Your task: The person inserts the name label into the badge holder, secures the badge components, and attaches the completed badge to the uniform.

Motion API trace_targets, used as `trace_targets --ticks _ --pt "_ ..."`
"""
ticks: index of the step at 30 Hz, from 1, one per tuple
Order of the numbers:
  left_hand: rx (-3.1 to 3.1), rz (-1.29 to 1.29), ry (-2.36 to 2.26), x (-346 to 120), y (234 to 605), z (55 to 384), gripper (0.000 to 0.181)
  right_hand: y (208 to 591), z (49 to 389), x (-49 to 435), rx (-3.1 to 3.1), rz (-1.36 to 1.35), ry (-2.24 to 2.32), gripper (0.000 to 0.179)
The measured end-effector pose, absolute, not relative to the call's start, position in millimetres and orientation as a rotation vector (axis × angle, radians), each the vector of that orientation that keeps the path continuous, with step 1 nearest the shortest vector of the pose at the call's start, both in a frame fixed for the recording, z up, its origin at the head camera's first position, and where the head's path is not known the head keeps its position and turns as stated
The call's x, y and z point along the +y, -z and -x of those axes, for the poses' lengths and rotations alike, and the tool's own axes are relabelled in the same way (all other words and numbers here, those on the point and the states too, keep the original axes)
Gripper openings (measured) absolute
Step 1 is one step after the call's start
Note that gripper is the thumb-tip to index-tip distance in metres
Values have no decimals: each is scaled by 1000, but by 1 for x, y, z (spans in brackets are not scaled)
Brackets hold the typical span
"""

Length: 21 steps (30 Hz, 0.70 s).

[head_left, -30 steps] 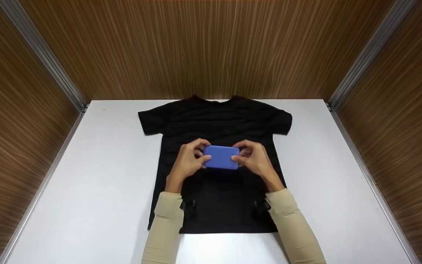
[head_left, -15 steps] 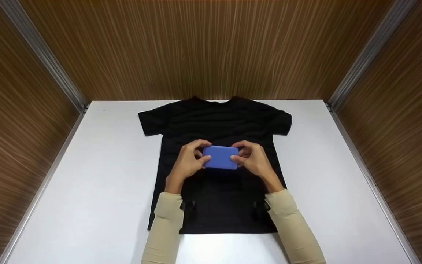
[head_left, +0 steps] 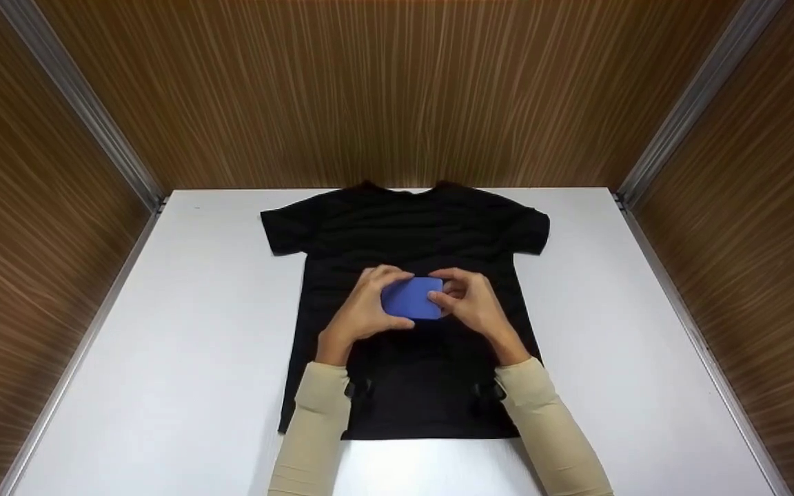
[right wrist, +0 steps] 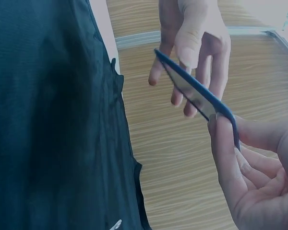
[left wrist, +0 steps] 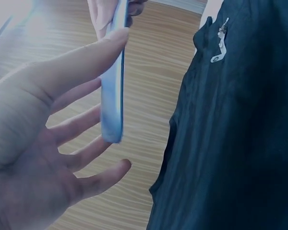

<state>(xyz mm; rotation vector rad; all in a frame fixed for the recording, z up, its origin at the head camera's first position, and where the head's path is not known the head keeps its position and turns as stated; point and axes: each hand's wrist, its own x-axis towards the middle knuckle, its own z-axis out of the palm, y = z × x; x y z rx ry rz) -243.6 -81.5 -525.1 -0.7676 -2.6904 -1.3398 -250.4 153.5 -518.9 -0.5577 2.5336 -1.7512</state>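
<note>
A flat blue rectangular slab [head_left: 411, 298] with rounded corners is held above a black T-shirt [head_left: 411, 234] laid out flat. Its underside looks shiny and reflective in the right wrist view. My right hand [head_left: 471, 303] pinches the right end between thumb and curled fingers. Around the left end my left hand [head_left: 364, 308] spans the slab, its thumb along the near edge and fingertips at the far edge. Spread, fairly straight left fingers [left wrist: 81, 158] show in the left wrist view, where the slab [left wrist: 113, 108] stands edge-on.
The shirt lies on a white tabletop [head_left: 197, 331], neckline toward the brown wood-grain back panel [head_left: 397, 89]. Similar panels with metal strips rise at both sides. A small pale piece [left wrist: 221, 45] shows against the shirt in the left wrist view.
My left hand has loosened its thumb-and-finger pinch and spread around the slab's left end, thumb moving to the near edge. My right hand still pinches the slab, slightly farther left.
</note>
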Motion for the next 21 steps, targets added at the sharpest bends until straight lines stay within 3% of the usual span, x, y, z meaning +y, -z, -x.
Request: trace_targets --ticks 5,12,21 --pt "-2724 815 1274 -79 525 243 83 520 249 150 2510 563 1758 39" --pt "-2717 818 1275 -81 526 243 75 521 250 150 2437 604 1812 36" --pt "-2706 732 1283 -88 527 246 76 523 269 187 2673 471 1776 21"
